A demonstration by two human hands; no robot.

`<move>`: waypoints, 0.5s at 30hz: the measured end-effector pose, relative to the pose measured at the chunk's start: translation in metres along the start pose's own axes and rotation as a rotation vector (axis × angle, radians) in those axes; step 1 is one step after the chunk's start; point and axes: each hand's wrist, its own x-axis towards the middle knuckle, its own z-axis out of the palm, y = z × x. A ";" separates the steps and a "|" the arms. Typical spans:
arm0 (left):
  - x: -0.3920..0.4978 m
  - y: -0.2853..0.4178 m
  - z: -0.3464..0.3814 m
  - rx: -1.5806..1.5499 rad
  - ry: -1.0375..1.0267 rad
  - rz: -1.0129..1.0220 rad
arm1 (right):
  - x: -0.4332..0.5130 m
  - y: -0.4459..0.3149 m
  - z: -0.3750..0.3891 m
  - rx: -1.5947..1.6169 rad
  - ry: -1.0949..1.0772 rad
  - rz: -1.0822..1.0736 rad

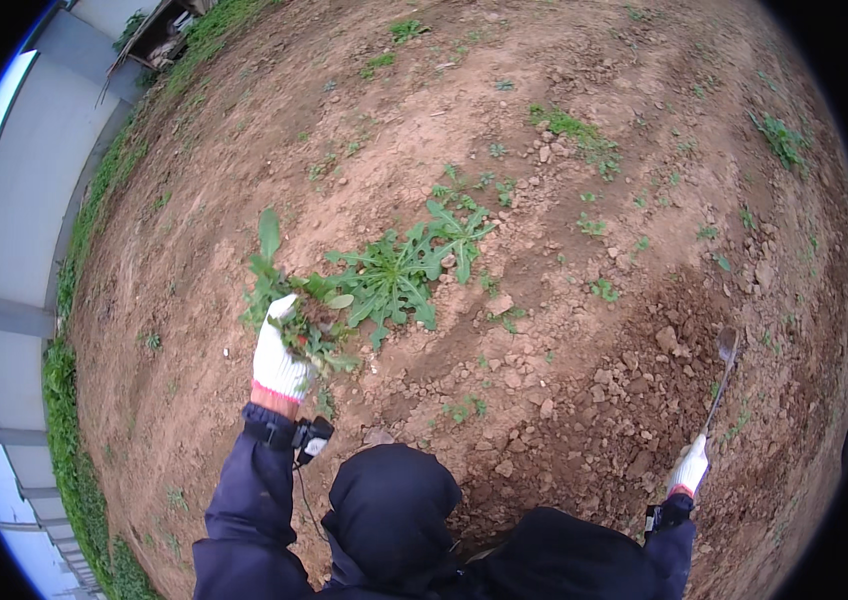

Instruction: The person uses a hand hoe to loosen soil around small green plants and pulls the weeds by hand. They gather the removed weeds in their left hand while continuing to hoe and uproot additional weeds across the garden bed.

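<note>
My left hand (281,356), in a white knit glove with a pink cuff edge, is closed around a bunch of pulled green weeds (308,322) with soil on the roots. Just to the right of the bunch, a large rosette weed with jagged leaves (390,277) grows from the ground, with a smaller jagged-leaved plant (460,238) beside it. Far to the right, my right hand (690,466), gloved the same way, grips the handle end of a thin-shafted hand tool (721,386). The tool's small metal head (727,343) lies at the loosened soil.
Dark, crumbly dug soil (619,405) spreads in front of my knees and towards the right hand. Small weeds (574,131) dot the dry ground further off. A pale wall (41,150) with a green strip of plants (68,420) runs along the left.
</note>
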 end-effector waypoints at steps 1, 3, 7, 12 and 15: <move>0.021 -0.002 -0.012 -0.037 -0.035 -0.054 | -0.011 0.005 -0.004 0.007 0.027 0.038; 0.064 -0.009 -0.034 0.162 0.128 -0.134 | -0.030 0.014 -0.010 0.006 0.032 -0.004; 0.118 -0.048 -0.063 0.475 0.190 0.093 | -0.060 0.017 -0.031 0.022 0.058 0.012; 0.147 -0.057 -0.089 0.516 0.260 0.068 | -0.097 -0.001 -0.054 0.070 0.089 0.001; 0.149 -0.045 -0.120 0.461 0.246 0.094 | -0.116 -0.017 -0.053 0.031 0.021 -0.011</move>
